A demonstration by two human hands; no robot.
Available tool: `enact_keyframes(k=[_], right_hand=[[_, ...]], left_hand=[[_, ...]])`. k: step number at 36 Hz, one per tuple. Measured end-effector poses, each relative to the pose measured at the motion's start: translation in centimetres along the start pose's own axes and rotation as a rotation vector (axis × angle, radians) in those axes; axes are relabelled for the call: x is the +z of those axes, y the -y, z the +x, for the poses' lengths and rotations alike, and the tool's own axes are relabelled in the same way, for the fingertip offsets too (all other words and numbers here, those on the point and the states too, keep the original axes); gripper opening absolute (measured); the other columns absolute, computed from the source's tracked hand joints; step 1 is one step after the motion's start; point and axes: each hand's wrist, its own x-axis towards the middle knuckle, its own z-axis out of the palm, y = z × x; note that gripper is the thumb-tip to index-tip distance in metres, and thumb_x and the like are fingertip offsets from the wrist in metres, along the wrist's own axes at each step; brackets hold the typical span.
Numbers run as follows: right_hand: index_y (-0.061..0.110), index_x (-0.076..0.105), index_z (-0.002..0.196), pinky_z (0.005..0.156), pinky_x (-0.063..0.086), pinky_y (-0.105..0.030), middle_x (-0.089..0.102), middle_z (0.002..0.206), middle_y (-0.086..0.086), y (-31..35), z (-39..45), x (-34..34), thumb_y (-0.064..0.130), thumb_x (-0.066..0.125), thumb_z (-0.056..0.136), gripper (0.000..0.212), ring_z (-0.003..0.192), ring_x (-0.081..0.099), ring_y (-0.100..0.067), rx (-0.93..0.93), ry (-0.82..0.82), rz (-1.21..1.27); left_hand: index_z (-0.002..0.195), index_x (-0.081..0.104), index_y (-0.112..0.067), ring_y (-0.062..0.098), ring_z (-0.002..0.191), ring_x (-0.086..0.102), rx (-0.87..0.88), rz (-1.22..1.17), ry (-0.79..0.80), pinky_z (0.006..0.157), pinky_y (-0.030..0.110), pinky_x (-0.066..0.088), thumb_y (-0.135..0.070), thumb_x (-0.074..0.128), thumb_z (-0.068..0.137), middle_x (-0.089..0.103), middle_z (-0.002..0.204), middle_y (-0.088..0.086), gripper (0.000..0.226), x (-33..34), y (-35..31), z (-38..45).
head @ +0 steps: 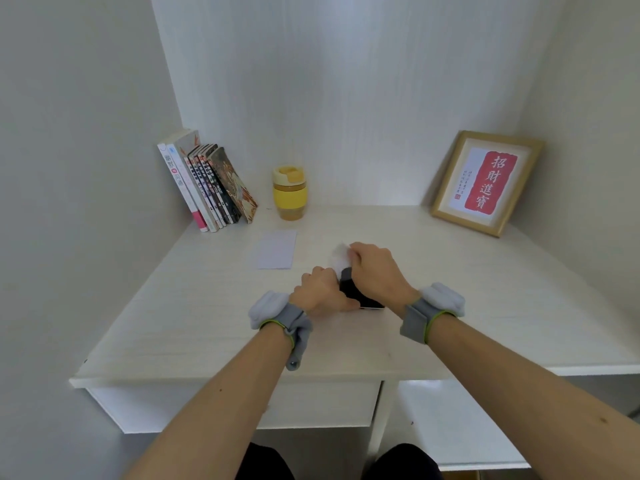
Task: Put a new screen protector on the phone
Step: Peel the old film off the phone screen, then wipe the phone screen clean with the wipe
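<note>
A black phone (356,292) lies on the white desk (485,306), between my two hands. My left hand (320,292) grips the phone's left edge with curled fingers. My right hand (375,268) is over the phone's far end and pinches a thin pale sheet (338,255), which lifts up and away from that end. Much of the phone is hidden under my hands. A flat white rectangular packet (277,249) lies on the desk to the left, apart from both hands.
A row of leaning books (207,185) stands at the back left, with a yellow lidded cup (289,192) beside it. A framed red calligraphy print (486,181) leans in the back right corner. Walls enclose the desk on three sides.
</note>
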Motion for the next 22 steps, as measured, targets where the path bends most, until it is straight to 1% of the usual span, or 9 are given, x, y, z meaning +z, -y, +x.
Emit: enact_keyframes(k=[2, 6, 8, 10, 11, 13, 14, 17, 22], right_hand=[[0.006, 0.046, 0.077, 0.069, 0.039, -0.038, 0.055, 0.079, -0.011, 0.9, 0.4, 0.1, 0.018, 0.035, 0.103, 0.03, 0.077, 0.052, -0.029, -0.003, -0.001, 0.066], [0.011, 0.037, 0.067, 0.062, 0.031, -0.033, 0.043, 0.067, -0.002, 2.7, 0.9, 0.9, 0.019, 0.036, 0.103, 0.037, 0.065, 0.04, -0.02, 0.032, -0.002, 0.207], [0.014, 0.033, 0.063, 0.056, 0.028, -0.032, 0.038, 0.063, -0.001, 3.8, 1.2, 1.5, 0.018, 0.038, 0.102, 0.039, 0.059, 0.035, -0.016, 0.094, 0.022, 0.32], [0.013, 0.037, 0.063, 0.054, 0.03, -0.029, 0.038, 0.063, -0.002, 4.8, 1.3, 2.2, 0.018, 0.039, 0.101, 0.038, 0.058, 0.036, -0.016, 0.172, 0.063, 0.439], [0.009, 0.044, 0.066, 0.057, 0.038, -0.028, 0.042, 0.066, -0.005, 5.5, 1.4, 2.8, 0.018, 0.04, 0.101, 0.036, 0.062, 0.041, -0.018, 0.205, 0.095, 0.51], [-0.005, 0.059, 0.087, 0.076, 0.055, -0.042, 0.056, 0.084, -0.016, 6.7, 1.8, 3.9, 0.017, 0.041, 0.101, 0.032, 0.08, 0.057, -0.027, 0.274, 0.161, 0.691], [-0.006, 0.06, 0.098, 0.084, 0.055, -0.046, 0.061, 0.097, -0.02, 7.3, 1.9, 4.3, 0.017, 0.04, 0.103, 0.031, 0.091, 0.061, -0.03, 0.315, 0.193, 0.793], [0.001, 0.056, 0.118, 0.074, 0.056, -0.04, 0.061, 0.115, -0.018, 9.3, 2.1, 5.2, 0.023, 0.042, 0.104, 0.03, 0.097, 0.061, -0.031, 0.404, 0.267, 1.048], [-0.002, 0.061, 0.108, 0.059, 0.056, -0.032, 0.065, 0.093, -0.016, 11.7, 3.2, 7.8, 0.033, 0.057, 0.097, 0.037, 0.069, 0.064, -0.024, 0.39, 0.337, 0.955]], left_hand=[[0.104, 0.053, -0.017, 0.022, 0.115, 0.047, 0.031, -0.078, 0.047, 0.097, 0.032, 0.042, -0.042, 0.068, 0.083, 0.049, 0.114, 0.002, 0.036, -0.6, 0.7, -0.2], [0.134, 0.046, -0.004, 0.02, 0.11, 0.052, 0.018, -0.274, 0.076, 0.086, 0.026, 0.041, -0.036, 0.069, 0.085, 0.052, 0.128, 0.006, 0.063, -2.6, 2.7, -0.7], [0.133, 0.046, -0.004, 0.02, 0.108, 0.056, -0.017, -0.421, 0.068, 0.086, 0.028, 0.046, -0.035, 0.072, 0.082, 0.056, 0.13, 0.009, 0.065, -3.8, 4.2, -0.8], [0.121, 0.057, -0.005, 0.019, 0.096, 0.062, -0.017, -0.597, 0.075, 0.08, 0.029, 0.048, -0.03, 0.073, 0.083, 0.065, 0.119, 0.011, 0.048, -4.9, 5.4, -1.3], [0.114, 0.062, -0.006, 0.018, 0.091, 0.063, -0.007, -0.674, 0.068, 0.077, 0.029, 0.048, -0.026, 0.071, 0.085, 0.068, 0.114, 0.011, 0.037, -5.6, 6.3, -1.6], [0.108, 0.066, -0.005, 0.017, 0.085, 0.064, 0.001, -0.809, 0.029, 0.071, 0.027, 0.048, -0.022, 0.067, 0.088, 0.071, 0.106, 0.01, 0.026, -6.6, 7.9, -2.2], [0.106, 0.066, -0.005, 0.017, 0.082, 0.065, -0.013, -0.848, -0.001, 0.067, 0.025, 0.049, -0.022, 0.065, 0.09, 0.071, 0.103, 0.01, 0.024, -7.0, 8.6, -2.4], [0.091, 0.065, -0.007, 0.017, 0.069, 0.06, -0.08, -0.853, -0.158, 0.058, 0.025, 0.047, -0.019, 0.064, 0.09, 0.067, 0.089, 0.01, 0.012, -7.8, 10.8, -2.6], [0.079, 0.063, -0.011, 0.02, 0.063, 0.055, -0.137, -0.656, -0.427, 0.055, 0.026, 0.045, -0.021, 0.067, 0.086, 0.063, 0.074, 0.008, 0.013, -8.9, 13.9, -2.7]])
